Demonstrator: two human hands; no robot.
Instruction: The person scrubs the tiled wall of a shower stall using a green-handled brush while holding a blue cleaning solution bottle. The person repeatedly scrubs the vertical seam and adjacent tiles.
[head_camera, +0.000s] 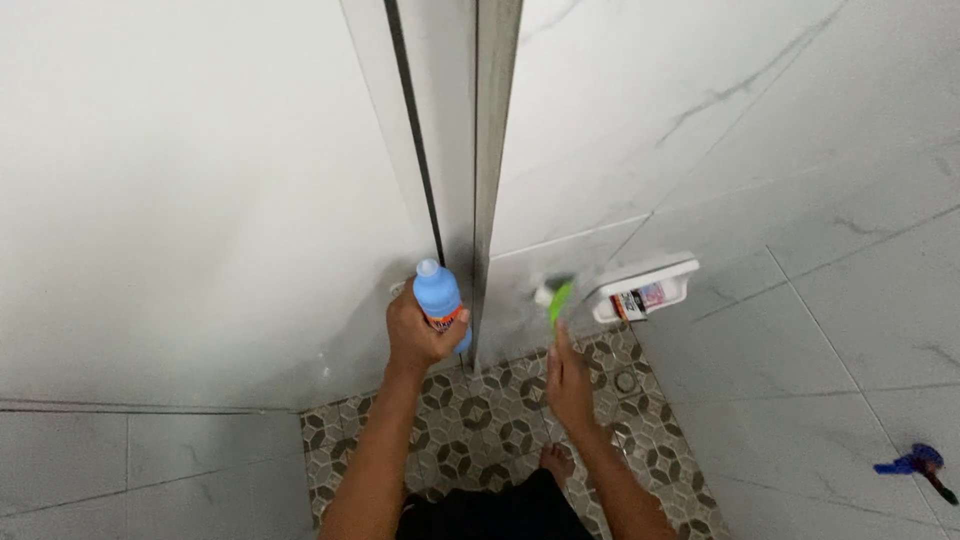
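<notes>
Gripping a blue bottle (440, 300) around its body, the left hand (420, 335) held it upright against the foot of the white wall, just left of the metal corner strip (495, 170). The bottle's pale cap pointed up and its orange label showed between the fingers. The right hand (570, 385) was closed on the handle of a green brush (557, 300), whose white head pressed the tile wall to the right of the strip; the brush was blurred. Just right of the brush, a white shelf (645, 285) was fixed low on the wall, with a small labelled packet (635, 300) at its front. Below the hands lay the patterned floor (480, 420) with a round drain (626, 381) near the right wall, and a bare foot (556, 462) stood on it. Well apart, at the right edge, a blue tool (915, 465) hung on the tiles.
</notes>
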